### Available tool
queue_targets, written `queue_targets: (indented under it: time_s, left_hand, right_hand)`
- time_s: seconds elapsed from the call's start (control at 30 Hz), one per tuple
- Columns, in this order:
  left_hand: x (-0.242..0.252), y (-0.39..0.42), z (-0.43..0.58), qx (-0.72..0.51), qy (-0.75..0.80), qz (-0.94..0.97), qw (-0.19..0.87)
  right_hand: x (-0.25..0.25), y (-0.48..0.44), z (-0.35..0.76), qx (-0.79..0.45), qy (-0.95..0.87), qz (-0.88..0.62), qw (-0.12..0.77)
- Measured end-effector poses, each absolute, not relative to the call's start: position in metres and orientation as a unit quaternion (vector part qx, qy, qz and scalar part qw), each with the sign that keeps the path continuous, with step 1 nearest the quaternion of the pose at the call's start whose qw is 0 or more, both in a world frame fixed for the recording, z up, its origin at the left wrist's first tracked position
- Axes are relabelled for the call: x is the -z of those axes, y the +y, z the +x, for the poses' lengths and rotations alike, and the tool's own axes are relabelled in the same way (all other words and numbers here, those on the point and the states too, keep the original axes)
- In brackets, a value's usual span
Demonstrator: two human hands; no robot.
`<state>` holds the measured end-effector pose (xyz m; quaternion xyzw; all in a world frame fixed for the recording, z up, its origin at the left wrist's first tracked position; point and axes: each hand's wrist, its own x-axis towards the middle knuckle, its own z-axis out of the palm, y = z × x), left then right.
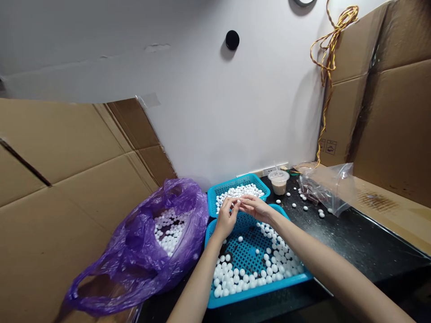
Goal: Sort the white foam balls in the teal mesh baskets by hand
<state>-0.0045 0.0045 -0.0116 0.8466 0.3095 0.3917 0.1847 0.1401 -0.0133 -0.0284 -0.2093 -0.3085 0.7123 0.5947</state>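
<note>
Forearms point(323, 255) | left hand point(228, 216), right hand point(256, 208) together above baskets point(262, 290) | cup-lid print point(278, 174) illegible

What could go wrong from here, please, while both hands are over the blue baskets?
The small white piece between the left hand and right hand could slip into the front basket or rear basket. Loose white balls on the black tabletop might roll off if nudged. The open purple bag, holding more white balls, could spill if the left arm bumps it.
</note>
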Motion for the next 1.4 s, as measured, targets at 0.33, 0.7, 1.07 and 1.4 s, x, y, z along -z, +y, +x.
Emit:
queue_targets:
  time_s: [0.33, 0.7, 1.07, 1.4]
  left_hand:
    - [0.013, 0.006, -0.004, -0.388, 0.311, 0.847, 0.187]
    - [0.010, 0.006, -0.004, -0.402, 0.313, 0.837, 0.200]
    - [0.013, 0.007, -0.006, -0.398, 0.321, 0.839, 0.188]
    - [0.031, 0.033, -0.023, -0.472, 0.523, 0.694, 0.151]
  right_hand:
    - [0.030, -0.012, 0.138, -0.714, -0.291, -0.222, 0.597]
    - [0.030, -0.011, 0.141, -0.709, -0.310, -0.224, 0.593]
    - [0.030, -0.013, 0.142, -0.708, -0.327, -0.242, 0.578]
    - [0.028, -0.011, 0.144, -0.691, -0.282, -0.296, 0.596]
